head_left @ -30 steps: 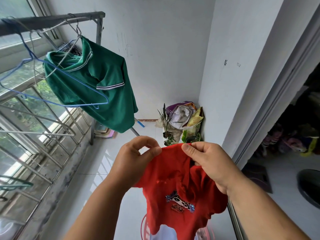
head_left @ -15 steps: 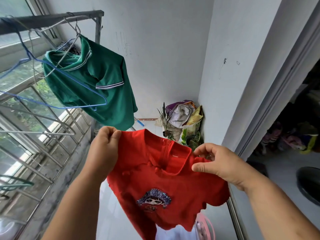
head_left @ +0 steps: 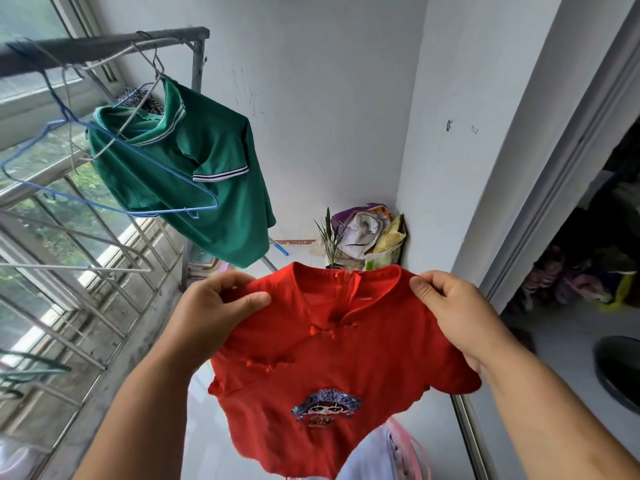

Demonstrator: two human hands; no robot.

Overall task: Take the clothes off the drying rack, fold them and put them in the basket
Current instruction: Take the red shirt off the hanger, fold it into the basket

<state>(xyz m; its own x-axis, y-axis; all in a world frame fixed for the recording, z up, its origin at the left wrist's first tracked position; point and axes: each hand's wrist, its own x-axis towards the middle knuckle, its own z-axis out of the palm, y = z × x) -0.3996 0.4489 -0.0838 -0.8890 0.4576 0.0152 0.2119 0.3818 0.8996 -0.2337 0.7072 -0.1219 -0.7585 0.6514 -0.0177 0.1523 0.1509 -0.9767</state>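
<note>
A small red shirt (head_left: pixel 332 355) with knot buttons and an embroidered face patch hangs spread out in front of me. My left hand (head_left: pixel 214 310) pinches its left shoulder and my right hand (head_left: pixel 453 313) pinches its right shoulder. A green polo shirt (head_left: pixel 204 181) hangs on a wire hanger from the grey drying rack bar (head_left: pixel 104 46) at upper left. Below the red shirt, a pink basket (head_left: pixel 412 452) with pale cloth inside shows partly at the bottom edge.
An empty blue hanger (head_left: pixel 114 202) hangs on the rack in front of the green shirt. Window bars (head_left: pixel 69 271) run along the left. A plant and bags (head_left: pixel 363 237) fill the far corner. A sliding door frame (head_left: pixel 540 202) stands at right.
My hands have moved apart along the collar, spreading the red shirt flat by its shoulders. The shirt's front with the patch now faces me squarely.
</note>
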